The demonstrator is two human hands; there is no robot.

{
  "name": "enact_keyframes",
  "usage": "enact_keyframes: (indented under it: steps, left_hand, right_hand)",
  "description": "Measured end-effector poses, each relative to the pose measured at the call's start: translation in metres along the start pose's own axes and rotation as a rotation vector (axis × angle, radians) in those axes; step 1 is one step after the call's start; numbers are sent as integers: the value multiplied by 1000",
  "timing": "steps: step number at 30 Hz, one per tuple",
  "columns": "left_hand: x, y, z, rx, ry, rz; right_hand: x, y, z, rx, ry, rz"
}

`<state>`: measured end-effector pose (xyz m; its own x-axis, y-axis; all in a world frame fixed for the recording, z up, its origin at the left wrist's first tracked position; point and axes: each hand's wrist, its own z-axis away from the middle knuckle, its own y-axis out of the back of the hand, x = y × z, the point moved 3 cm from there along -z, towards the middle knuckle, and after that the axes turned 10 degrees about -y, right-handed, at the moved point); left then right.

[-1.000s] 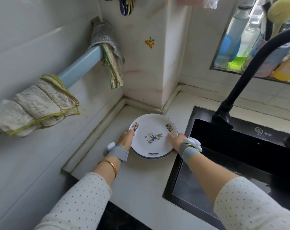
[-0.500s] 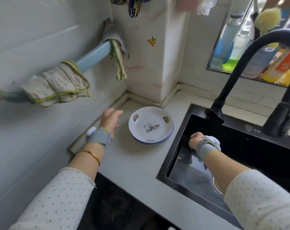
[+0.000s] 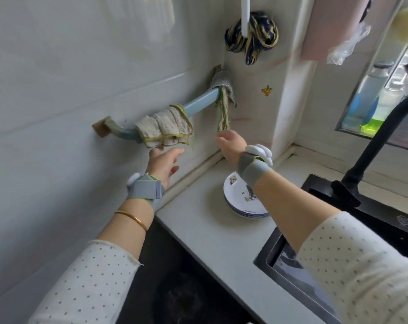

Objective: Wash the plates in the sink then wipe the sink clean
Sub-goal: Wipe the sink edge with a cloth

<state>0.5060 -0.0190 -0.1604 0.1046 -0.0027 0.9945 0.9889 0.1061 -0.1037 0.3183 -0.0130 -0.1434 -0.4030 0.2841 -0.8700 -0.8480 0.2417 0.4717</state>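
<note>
looking along the blue rail [image 3: 198,102] on the wall, i have the left hand [image 3: 164,163] just below it, fingers straight and holding nothing, the tips right under the folded cloth [image 3: 165,132] draped over the rail. the right hand [image 3: 231,142] is below the rail's far end, fingers stretched out and empty, at the bottom tip of the striped cloth [image 3: 223,113] hanging there; i cannot tell if they touch it. the stack of plates [image 3: 242,202] sits on the counter [image 3: 198,230] well below the rail, under my right wrist, just beside the black sink [image 3: 385,213].
</note>
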Motion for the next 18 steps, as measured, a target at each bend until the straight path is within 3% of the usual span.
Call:
enact_keyframes:
  steps: [3, 9, 13, 18]
  left_hand:
    - [13, 21, -1, 78, -34, 33]
    - [35, 33, 9, 102, -33, 55]
    - [39, 32, 12, 52, 27, 28]
    - [33, 19, 15, -28, -21, -5]
  right_hand:
    - [-48, -44, 0, -125, 90, -127]
    - [-56, -58, 1, -181, -41, -348]
    - [-51, -49, 5, -339, -108, -611]
    - [-20, -32, 26, -532, -124, -656]
